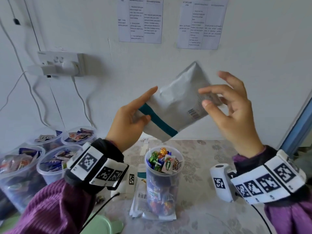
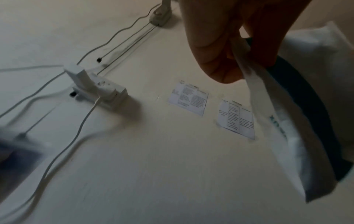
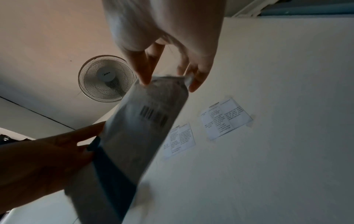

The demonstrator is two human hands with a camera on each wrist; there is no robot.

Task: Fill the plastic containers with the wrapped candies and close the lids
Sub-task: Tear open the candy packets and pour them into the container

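A white candy bag with a teal stripe is held tilted in the air, its striped end lowest, above a tall clear plastic container. The container stands on the table, lidless, piled to the rim with wrapped candies and lollipops. My left hand pinches the bag's striped end between thumb and fingers. My right hand pinches the opposite upper end near the barcode, its other fingers spread. In the right wrist view the bag hangs between my right hand and my left hand. What the bag holds is hidden.
Several clear tubs filled with wrapped candies, all lidless, stand at the left. Flat empty bags lie under and beside the tall container. A pale green object is at the near edge. A power strip with cables hangs on the wall.
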